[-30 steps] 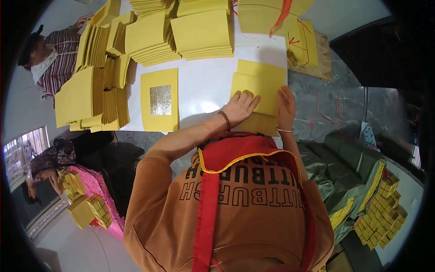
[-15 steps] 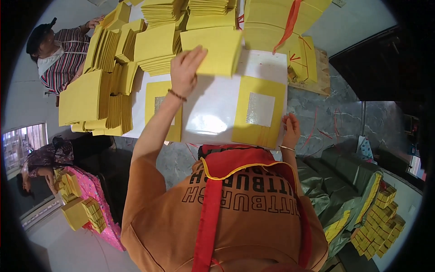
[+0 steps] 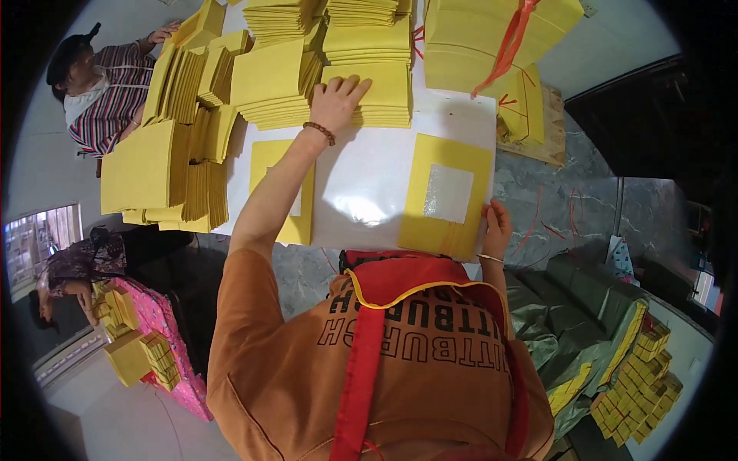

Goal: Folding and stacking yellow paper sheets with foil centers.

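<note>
My left hand (image 3: 338,101) lies with spread fingers on the near stack of folded yellow paper (image 3: 386,94), pressing on its top left part. My right hand (image 3: 497,224) is beside the table's right edge, fingers loosely bent and holding nothing that I can see. Just left of it lies a flat yellow sheet (image 3: 411,203) with a silvery square (image 3: 449,194) on it. A similar yellow sheet (image 3: 300,230) lies under my left forearm, which covers much of it and its silvery patch.
More stacks of folded yellow paper (image 3: 265,77) crowd the white table's (image 3: 361,173) far and left sides. Yellow bundles (image 3: 530,115) with red ties sit on a pallet (image 3: 555,123) beyond the right edge. One person (image 3: 108,92) works at the far left, another (image 3: 77,269) behind.
The folded yellow paper in my left hand has come down onto the near stack, and the hand now rests on top. My right hand has stayed beside the table edge.
</note>
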The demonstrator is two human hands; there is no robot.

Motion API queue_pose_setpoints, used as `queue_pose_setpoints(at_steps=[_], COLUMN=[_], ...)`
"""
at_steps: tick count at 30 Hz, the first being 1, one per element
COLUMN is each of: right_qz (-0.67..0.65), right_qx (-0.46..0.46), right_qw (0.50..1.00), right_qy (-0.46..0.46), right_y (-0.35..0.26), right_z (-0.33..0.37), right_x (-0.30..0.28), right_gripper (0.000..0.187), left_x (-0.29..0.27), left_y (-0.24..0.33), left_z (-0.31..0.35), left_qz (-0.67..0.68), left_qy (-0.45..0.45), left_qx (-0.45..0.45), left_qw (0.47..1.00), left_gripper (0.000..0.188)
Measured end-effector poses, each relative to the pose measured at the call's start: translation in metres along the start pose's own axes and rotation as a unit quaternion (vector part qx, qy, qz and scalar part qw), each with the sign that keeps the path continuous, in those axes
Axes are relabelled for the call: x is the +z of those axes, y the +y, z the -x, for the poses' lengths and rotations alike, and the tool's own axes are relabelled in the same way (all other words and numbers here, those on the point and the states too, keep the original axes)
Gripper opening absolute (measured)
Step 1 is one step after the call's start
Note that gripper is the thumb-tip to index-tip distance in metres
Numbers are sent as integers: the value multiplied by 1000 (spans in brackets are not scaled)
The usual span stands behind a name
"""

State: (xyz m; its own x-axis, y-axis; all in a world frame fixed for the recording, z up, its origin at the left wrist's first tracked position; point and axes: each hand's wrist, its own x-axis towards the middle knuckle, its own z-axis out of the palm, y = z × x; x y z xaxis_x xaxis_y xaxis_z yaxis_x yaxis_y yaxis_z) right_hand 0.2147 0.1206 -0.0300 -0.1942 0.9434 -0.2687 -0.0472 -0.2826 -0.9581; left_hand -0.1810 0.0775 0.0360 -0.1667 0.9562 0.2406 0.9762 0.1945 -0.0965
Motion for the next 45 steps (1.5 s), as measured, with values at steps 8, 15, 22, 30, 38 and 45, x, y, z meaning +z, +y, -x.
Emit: queue_pose_setpoints(at_steps=[8,15,22,30,38,45], right_qz=[25,19,39,93,49,58], right_qx=[6,12,74,24,36,65], right_qw=[1000,1000,996,994,996,993], right_qy=[-3,-14,35,-53,-71,-76], right_y=[1,1,-26,-21,-21,-18], right_z=[-4,-6,0,8,10,4], right_x=[1,0,-4,-1,2,-6], right_gripper=[21,22,26,37,36,31], left_x=[19,10,-35,-10,-12,-25], left_y=[4,0,2,121,172,163], left_z=[14,6,-4,86,97,101], left_qz=[56,26,115,589,660,357], left_qy=[-24,-81,-41,-124,-75,10], left_qx=[7,5,46,-150,-242,-8], left_qw=[998,996,991,784,707,934], left_gripper=[81,78,76,74,72,60])
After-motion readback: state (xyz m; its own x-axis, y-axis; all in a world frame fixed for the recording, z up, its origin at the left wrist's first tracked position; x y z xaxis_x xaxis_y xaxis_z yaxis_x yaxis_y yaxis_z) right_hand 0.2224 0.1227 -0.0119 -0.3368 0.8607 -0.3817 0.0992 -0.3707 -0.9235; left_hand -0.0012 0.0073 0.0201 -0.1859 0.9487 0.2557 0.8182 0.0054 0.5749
